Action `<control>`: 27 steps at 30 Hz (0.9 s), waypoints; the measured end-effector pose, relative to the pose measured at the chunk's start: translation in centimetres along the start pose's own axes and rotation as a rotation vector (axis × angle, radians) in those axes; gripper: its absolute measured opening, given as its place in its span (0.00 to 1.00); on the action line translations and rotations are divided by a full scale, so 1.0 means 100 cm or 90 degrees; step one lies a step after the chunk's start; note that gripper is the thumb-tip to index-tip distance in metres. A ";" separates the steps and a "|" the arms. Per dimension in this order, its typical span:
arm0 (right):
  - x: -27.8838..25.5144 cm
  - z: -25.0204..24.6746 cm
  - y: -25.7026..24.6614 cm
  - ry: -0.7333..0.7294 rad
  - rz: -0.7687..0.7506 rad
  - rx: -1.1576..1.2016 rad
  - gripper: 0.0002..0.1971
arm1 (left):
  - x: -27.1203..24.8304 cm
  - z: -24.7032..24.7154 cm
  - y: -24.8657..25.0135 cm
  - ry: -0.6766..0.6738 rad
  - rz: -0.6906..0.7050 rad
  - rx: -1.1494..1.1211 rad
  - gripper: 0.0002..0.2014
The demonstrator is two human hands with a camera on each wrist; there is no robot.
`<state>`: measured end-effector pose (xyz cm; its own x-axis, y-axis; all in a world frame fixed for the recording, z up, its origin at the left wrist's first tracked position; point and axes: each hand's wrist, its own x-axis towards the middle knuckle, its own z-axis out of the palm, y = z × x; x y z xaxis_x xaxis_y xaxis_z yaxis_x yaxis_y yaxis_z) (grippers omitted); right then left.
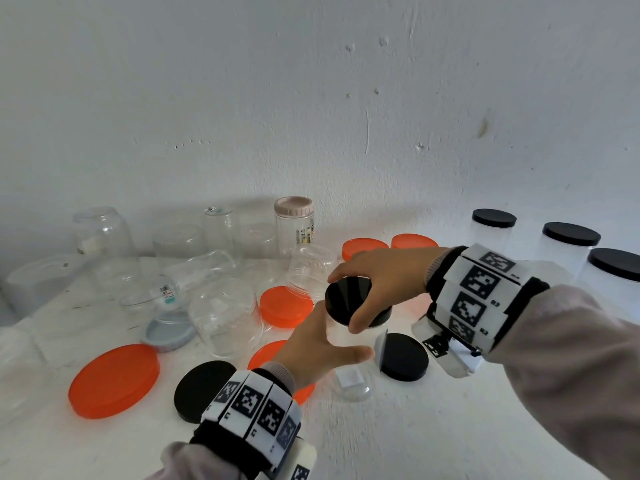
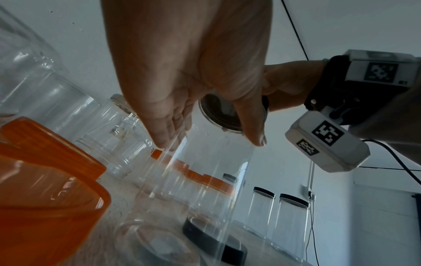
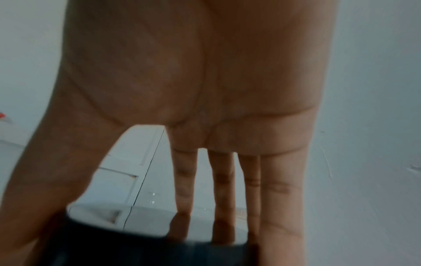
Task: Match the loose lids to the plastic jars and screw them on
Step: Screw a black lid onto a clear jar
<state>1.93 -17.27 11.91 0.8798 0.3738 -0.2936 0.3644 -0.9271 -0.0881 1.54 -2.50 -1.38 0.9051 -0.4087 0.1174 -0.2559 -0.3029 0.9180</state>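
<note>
Taking the black lid (image 1: pixel 403 356) lying on the table (image 1: pixel 433 438) as landmark: bare tabletop opens toward the viewer and to its right. To its left orange lids (image 1: pixel 114 379) and clear jars (image 1: pixel 225 317) crowd together; behind it, further right, stand three black-capped jars (image 1: pixel 568 249).

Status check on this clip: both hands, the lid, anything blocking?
Right hand grips round black plastic lid atop tall clear plastic jar. Left hand open, fingers against jar wall. Loose flat black lid beside jar base, not blocking.

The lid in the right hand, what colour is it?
Black lid, clearest in the head view.
</note>
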 end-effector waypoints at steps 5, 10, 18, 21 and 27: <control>0.002 0.009 -0.003 0.054 0.041 -0.034 0.40 | -0.001 0.000 0.001 -0.011 0.006 -0.011 0.43; -0.003 0.003 0.000 0.006 -0.001 0.014 0.42 | 0.000 0.000 0.001 0.000 0.001 0.002 0.42; 0.000 0.010 -0.008 0.071 0.049 -0.075 0.38 | -0.001 0.000 0.001 -0.003 0.013 -0.009 0.40; -0.001 0.012 -0.004 0.070 0.056 -0.062 0.43 | -0.001 0.001 0.001 -0.004 0.010 -0.009 0.41; -0.005 0.004 0.002 0.012 -0.012 0.023 0.41 | -0.002 0.001 0.003 0.007 0.002 0.010 0.37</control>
<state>1.44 -17.63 11.61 0.8786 0.3910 -0.2741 0.3696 -0.9203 -0.1281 1.30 -2.57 -1.18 0.9080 -0.4001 0.1240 -0.2637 -0.3159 0.9114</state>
